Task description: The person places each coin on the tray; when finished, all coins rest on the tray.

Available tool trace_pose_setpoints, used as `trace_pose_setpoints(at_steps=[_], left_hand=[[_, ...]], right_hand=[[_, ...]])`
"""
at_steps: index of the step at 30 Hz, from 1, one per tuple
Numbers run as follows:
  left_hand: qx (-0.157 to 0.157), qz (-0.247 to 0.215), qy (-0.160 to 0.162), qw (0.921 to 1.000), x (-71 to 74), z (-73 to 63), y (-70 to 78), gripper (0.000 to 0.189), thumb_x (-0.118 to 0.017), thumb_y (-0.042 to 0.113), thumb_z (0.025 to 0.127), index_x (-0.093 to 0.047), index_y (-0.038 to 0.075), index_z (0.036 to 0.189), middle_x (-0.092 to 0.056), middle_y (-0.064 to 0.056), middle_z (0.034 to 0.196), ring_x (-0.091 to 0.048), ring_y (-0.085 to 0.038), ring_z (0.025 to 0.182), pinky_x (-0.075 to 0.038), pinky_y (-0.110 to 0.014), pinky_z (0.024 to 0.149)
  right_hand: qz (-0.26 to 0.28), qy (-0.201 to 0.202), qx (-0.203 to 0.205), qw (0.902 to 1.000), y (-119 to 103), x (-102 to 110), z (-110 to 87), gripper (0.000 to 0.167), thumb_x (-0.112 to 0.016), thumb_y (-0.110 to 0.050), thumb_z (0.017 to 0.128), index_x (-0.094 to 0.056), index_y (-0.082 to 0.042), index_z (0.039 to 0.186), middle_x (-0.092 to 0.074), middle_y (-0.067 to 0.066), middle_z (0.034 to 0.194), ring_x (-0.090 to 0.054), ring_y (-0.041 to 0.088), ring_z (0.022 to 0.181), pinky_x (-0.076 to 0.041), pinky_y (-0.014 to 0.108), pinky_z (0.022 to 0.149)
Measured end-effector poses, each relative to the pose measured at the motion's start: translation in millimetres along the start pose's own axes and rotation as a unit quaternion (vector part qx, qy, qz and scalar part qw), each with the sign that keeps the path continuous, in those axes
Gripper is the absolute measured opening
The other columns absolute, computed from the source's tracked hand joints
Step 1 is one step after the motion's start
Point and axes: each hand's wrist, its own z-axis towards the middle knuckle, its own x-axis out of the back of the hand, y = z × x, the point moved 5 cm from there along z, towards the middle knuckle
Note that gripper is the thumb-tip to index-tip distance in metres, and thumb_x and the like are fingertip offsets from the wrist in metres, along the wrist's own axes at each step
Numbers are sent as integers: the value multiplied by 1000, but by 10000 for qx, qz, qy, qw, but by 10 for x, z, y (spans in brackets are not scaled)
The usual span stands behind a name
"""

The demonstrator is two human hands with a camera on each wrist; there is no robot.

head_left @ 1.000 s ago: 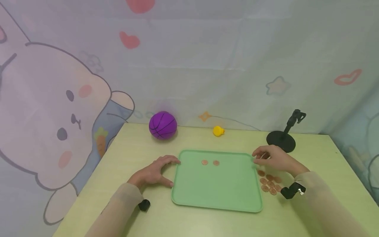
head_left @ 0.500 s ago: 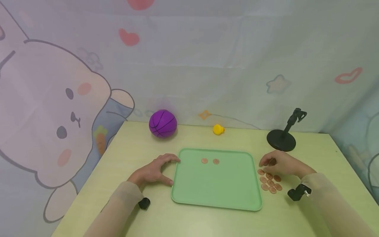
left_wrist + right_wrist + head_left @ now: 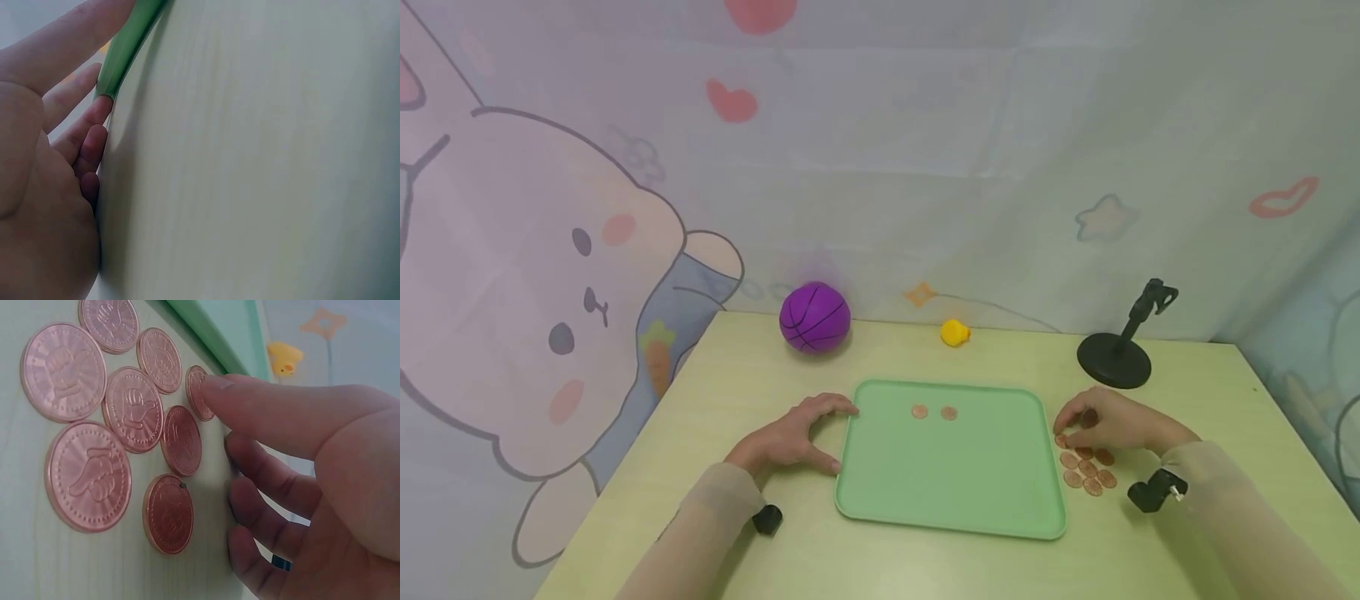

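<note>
Spread along the left rim of a green tray (image 3: pixel 955 475), my left hand (image 3: pixel 790 433) touches it with thumb and fingertips. In the left wrist view, those fingers meet the tray's wall (image 3: pixel 125 56). Two copper-coloured coins (image 3: pixel 920 412) lie inside the tray near its far side. My right hand (image 3: pixel 1112 421) is bent down over a cluster of coins (image 3: pixel 1087 469) right of the tray. Its thumb covers part of the coin (image 3: pixel 194 387) nearest the tray, which lies on the table. The index fingertip is hidden in the right wrist view, so I cannot see whether the coin is pinched.
At the back of the table (image 3: pixel 880 558) stand a purple ball (image 3: pixel 815 318) and a small yellow toy duck (image 3: pixel 955 333). Behind my right hand is a black stand (image 3: pixel 1116 358) with a round base. A printed cloth (image 3: pixel 880 150) hangs beyond the back edge.
My right hand moved from the tray's right rim rightward and down to the coin cluster, its fingers now at the coin nearest the tray. The left hand stays put.
</note>
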Motion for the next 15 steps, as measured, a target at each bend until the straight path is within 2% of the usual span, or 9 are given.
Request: trace_pose_setpoints(at_steps=[6,12,15], left_hand=[[-22,16,12,10000,-7,5,-11,81,-97,31,74,-58,25,145,-42,-5,162,-29,-34,151,-19,-64,123],[-42,9,4,10000,3,2,20,82,-97,32,73,-58,24,145,-43,-5,161,-31,-33,150,-20,-63,122],[-5,-10,-2,10000,7,-4,28,82,-97,31,73,-58,24,145,-42,-5,162,-31,-34,150,-20,-64,122]], right_hand=[[-383,78,-210,9990,-29,4,27,15,-81,-9,91,-79,-11,105,-70,-1,74,-59,11,53,-52,26,54],[-398,169,-280,9987,-79,8,37,13,-78,-7,92,-79,-10,105,-71,-1,77,-62,10,62,-52,25,60],[-259,158,-373,9988,-80,5,31,12,-76,-7,95,-77,-8,106,-69,4,69,-60,13,53,-51,26,54]])
